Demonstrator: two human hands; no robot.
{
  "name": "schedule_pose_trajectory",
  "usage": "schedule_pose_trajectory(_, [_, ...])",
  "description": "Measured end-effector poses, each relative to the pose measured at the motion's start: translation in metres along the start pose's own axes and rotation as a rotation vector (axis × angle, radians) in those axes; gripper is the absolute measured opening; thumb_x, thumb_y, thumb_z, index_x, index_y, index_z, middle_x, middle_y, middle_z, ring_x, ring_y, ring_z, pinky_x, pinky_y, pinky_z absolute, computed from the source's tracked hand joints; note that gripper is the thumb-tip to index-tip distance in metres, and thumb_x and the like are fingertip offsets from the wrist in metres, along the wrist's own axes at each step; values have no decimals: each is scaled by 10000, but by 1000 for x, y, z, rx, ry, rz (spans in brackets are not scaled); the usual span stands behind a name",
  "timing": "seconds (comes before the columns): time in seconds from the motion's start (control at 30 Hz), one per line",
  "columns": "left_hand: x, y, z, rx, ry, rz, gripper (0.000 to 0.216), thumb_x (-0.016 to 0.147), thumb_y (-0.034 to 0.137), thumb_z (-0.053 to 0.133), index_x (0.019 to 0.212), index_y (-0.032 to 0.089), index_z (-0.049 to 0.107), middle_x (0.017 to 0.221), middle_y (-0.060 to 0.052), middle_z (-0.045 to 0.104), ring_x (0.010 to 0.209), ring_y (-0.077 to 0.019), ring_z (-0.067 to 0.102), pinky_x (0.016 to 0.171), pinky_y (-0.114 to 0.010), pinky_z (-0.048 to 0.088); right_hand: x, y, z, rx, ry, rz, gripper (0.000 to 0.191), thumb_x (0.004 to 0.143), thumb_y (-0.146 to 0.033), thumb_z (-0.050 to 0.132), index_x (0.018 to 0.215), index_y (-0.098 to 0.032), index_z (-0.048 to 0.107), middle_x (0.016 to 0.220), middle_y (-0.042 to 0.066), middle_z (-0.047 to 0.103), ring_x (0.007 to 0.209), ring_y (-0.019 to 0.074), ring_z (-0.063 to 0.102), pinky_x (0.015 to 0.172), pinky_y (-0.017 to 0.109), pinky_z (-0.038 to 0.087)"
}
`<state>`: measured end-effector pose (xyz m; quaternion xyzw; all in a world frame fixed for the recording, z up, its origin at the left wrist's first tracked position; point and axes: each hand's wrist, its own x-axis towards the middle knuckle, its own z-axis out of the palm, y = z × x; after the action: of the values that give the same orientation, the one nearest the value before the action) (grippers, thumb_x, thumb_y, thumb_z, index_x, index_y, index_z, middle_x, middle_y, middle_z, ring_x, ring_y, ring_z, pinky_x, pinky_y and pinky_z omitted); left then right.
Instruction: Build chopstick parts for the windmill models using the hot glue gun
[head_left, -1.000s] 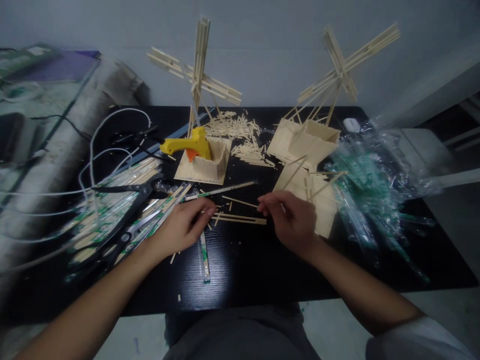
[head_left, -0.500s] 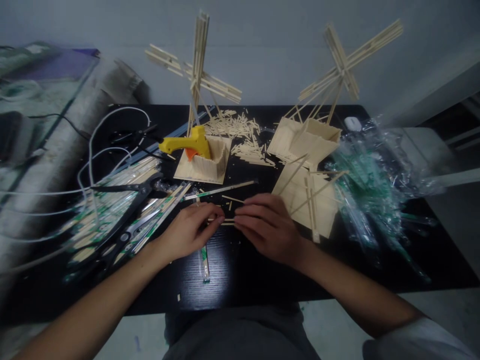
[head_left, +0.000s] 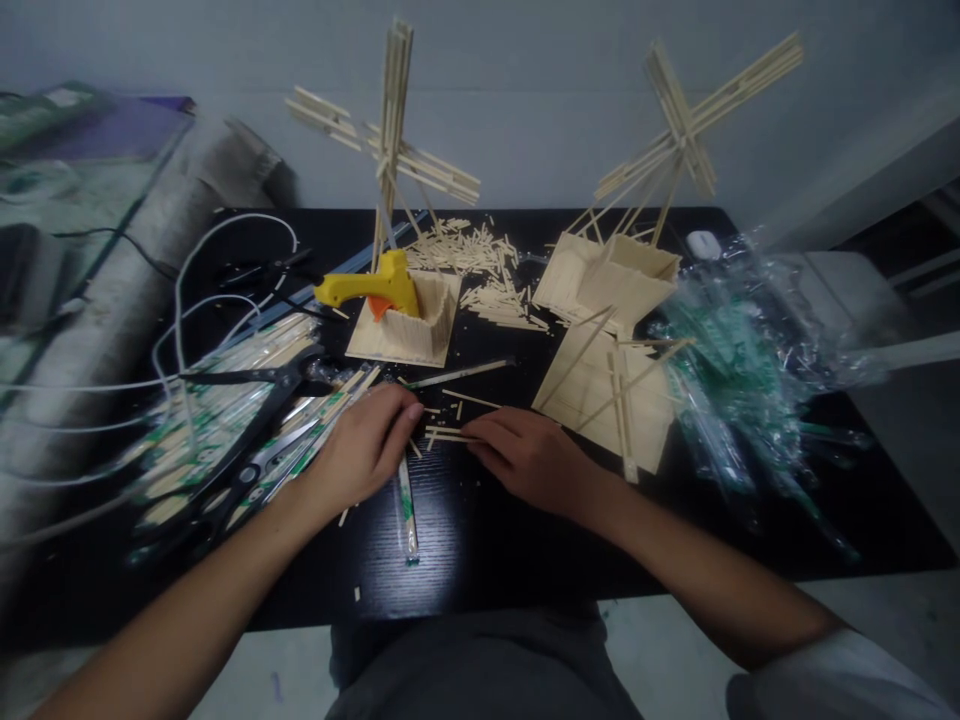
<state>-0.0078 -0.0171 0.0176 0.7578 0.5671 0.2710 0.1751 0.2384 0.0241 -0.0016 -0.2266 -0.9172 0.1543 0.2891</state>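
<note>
My right hand [head_left: 532, 455] is closed, its fingertips pinching the right ends of short thin wooden sticks [head_left: 448, 435] low over the black table. To the left of them is my left hand [head_left: 371, 440], its fingers curled and thumb pressed alongside; whatever it may hold is hidden. Small cut stick pieces [head_left: 459, 409] lie just beyond the fingertips. Below the left hand, a wrapped pair of chopsticks [head_left: 407, 510] rests on the table. Another long stick [head_left: 465, 374] lies beyond the hands.
A yellow glue gun [head_left: 386, 285] rests on a stick-built model [head_left: 427, 335] with a windmill-like cross. A similar model [head_left: 630, 280] stands right, beside a wooden panel [head_left: 645, 420]. Black scissors [head_left: 247, 475], wrapped chopsticks and white cables lie left; crumpled plastic wrappers [head_left: 735, 350] lie right.
My left hand has drawn back to the left, away from the short sticks, which are now in plain view. My right hand has lowered slightly and still pinches their ends.
</note>
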Motion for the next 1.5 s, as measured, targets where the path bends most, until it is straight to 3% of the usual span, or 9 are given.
schedule_pose_trajectory(0.17, [4,-7,-6,64,59,45,324,1003,334,486,737,172,572,681,12,552,661,-92,508,690,-239,400,0,1,-3,1,-49,-29,103,981,-163,594,1045,-137,671,912,71,752,819,176,684,788,320,587])
schedule_pose_trajectory(0.43, [0,-14,2,-9,36,95,120,935,312,645,948,195,665,975,-9,705,931,-97,652,889,-223,499,3,0,-12,-48,-200,-75,89,946,-142,608,969,-124,692,893,82,727,835,199,660,818,340,582])
schedule_pose_trajectory(0.63, [-1,-13,1,4,38,36,100,947,290,622,925,197,652,900,19,678,813,-65,625,778,-184,480,2,1,-13,2,-225,-30,102,955,-143,595,994,-133,688,952,95,715,892,196,650,858,351,578])
schedule_pose_trajectory(1.2, [0,-11,0,-2,52,8,173,929,327,649,840,182,622,824,24,661,717,-60,586,680,-178,439,2,7,-7,-2,-190,-17,125,975,-153,595,960,-138,718,1000,92,709,871,185,601,811,338,559])
schedule_pose_trajectory(1.5, [1,-11,1,-41,19,18,131,943,325,630,907,203,658,903,21,702,831,-70,647,784,-188,484,1,8,-6,2,-171,-39,121,959,-134,609,958,-142,730,1005,84,730,903,197,617,862,368,563])
